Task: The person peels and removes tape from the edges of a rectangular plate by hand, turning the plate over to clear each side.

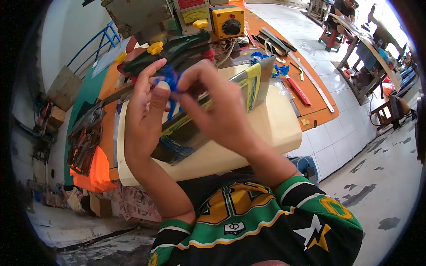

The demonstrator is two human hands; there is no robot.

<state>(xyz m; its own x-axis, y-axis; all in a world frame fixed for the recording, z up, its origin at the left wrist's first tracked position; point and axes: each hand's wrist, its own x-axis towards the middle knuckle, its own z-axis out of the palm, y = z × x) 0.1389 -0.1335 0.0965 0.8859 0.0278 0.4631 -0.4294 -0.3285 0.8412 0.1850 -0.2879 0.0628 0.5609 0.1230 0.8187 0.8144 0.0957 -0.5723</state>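
Left hand [144,111] partly curled, thumb and fingers gripping crumpled blue material [169,80]; right hand [217,104] pinching its near side; both above cream surface [279,124] on orange desk [323,98].

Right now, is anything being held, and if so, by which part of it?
A crumpled blue strip, held around its bunched upper part by the fingers of the left hand and right hand; a loose end hangs below.

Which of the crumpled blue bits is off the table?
The blue bit between the left hand and right hand, held up by fingers; the other blue bits lie on the orange table.
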